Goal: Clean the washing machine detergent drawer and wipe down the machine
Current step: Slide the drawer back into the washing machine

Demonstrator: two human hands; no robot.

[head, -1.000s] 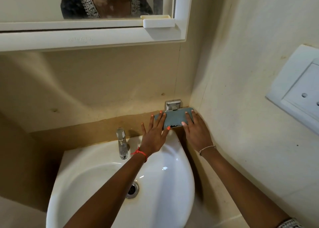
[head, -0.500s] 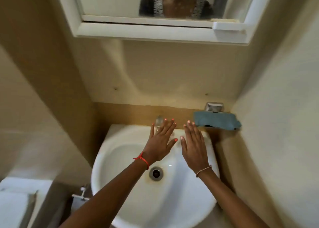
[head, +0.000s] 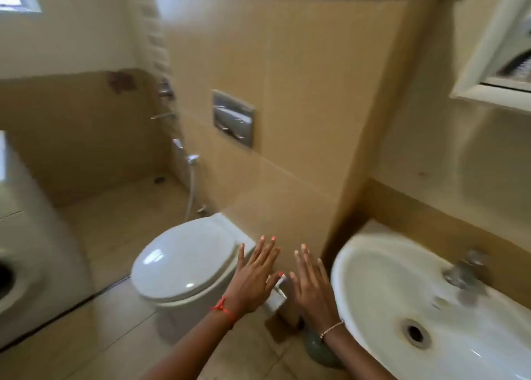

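Head view: washing machine [head: 34, 236] being shown at 9 o'clock.
Left hand [head: 253, 279]: being held released.
Right hand [head: 313, 286]: being held released.

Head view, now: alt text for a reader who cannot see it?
The left hand and right hand, both empty with fingers spread, hover between a closed toilet and a white washbasin before a beige tiled wall. A washing machine shows at the left edge.

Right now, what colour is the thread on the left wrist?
The thread is red; head view shows it best.
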